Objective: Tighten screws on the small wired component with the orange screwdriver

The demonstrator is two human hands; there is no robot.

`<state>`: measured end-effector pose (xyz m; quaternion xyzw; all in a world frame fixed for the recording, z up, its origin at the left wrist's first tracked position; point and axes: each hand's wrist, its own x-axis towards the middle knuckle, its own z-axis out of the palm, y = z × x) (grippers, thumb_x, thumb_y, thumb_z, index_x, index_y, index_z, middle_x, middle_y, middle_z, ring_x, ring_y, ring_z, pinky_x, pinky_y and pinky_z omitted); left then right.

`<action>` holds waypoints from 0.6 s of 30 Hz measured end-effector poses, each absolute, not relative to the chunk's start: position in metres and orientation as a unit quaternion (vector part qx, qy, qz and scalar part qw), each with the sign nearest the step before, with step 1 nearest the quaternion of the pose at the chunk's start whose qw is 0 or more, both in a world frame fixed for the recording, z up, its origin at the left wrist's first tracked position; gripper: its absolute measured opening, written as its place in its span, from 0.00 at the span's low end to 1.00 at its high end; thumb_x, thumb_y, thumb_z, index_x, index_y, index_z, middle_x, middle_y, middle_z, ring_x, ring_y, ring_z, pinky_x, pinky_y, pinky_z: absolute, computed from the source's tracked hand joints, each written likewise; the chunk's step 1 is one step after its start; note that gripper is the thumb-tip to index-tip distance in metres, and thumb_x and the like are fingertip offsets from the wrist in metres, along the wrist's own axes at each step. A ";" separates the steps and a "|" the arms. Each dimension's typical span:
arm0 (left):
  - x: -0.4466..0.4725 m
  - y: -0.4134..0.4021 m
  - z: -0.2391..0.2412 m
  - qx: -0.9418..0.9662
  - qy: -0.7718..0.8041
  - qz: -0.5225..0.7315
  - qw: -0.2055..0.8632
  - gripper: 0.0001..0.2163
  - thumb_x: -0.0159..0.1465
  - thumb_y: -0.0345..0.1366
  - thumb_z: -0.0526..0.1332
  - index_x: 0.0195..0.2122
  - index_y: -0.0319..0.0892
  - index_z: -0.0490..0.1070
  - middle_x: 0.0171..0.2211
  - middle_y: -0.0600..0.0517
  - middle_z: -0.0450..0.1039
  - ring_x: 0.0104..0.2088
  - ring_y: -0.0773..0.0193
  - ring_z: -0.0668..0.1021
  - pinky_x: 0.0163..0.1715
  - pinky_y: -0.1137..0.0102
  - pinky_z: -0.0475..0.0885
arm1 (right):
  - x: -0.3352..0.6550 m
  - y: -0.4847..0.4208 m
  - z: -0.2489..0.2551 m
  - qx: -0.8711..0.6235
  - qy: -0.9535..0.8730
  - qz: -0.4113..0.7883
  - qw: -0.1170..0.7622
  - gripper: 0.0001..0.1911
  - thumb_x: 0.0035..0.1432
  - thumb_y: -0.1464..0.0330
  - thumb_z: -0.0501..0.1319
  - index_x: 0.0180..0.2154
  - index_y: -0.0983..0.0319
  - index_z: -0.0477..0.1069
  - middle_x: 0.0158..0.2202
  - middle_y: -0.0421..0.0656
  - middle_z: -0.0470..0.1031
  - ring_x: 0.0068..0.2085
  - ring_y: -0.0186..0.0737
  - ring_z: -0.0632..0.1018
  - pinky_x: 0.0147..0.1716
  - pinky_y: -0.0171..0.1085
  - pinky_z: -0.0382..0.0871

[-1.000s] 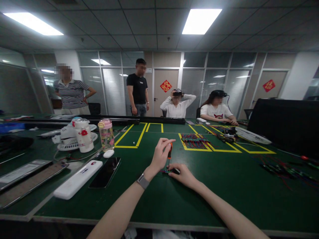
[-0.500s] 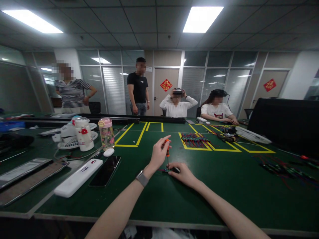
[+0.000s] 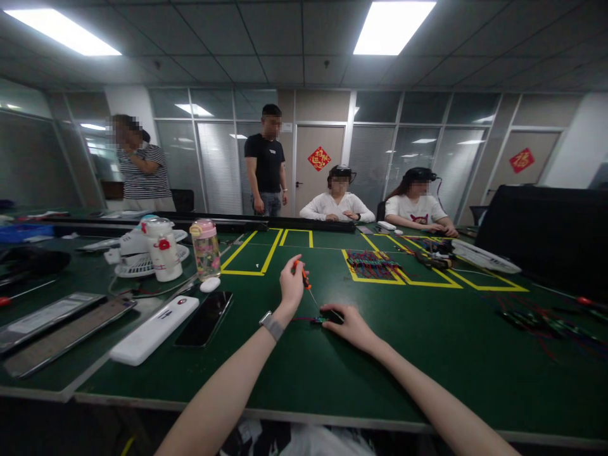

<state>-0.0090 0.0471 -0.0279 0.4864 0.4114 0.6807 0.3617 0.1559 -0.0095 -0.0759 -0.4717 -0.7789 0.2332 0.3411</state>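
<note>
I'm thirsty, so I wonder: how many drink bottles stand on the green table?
2, both at the left: a white bottle with a red decoration, and just right of it a clear bottle with a pink lid. Others may be hidden.

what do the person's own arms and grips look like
The left arm and right arm are bare, with no sleeves in view. The left wears a watch with a grey band at the wrist; nothing worn shows on the right. The left grip and right grip wear no gloves.
</note>
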 end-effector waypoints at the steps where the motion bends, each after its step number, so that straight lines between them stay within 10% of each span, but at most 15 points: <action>1: -0.010 0.051 -0.032 0.468 0.425 0.681 0.369 0.13 0.64 0.32 0.54 0.48 0.38 0.69 0.35 0.48 0.72 0.26 0.70 0.77 0.21 0.78 0.71 | 0.156 -0.009 -0.075 -0.474 -0.777 0.232 0.343 0.17 0.50 0.67 0.64 0.44 0.63 0.76 0.43 0.47 0.79 0.44 0.46 0.77 0.47 0.42 0.69; 8: -0.016 0.057 -0.042 0.348 0.494 0.688 0.402 0.11 0.62 0.28 0.54 0.45 0.37 0.69 0.33 0.49 0.71 0.23 0.72 0.75 0.21 0.77 0.71 | 0.156 0.003 -0.072 -0.471 -0.785 0.210 0.343 0.16 0.59 0.63 0.54 0.34 0.63 0.79 0.35 0.45 0.80 0.38 0.42 0.78 0.41 0.38 0.69; 18: -0.021 0.055 -0.036 0.319 0.485 0.699 0.418 0.11 0.63 0.28 0.54 0.46 0.38 0.68 0.31 0.50 0.69 0.23 0.72 0.74 0.20 0.76 0.71 | 0.140 0.026 -0.066 -0.552 -0.763 0.166 0.292 0.06 0.46 0.73 0.63 0.25 0.62 0.80 0.27 0.44 0.80 0.33 0.41 0.78 0.32 0.33 0.67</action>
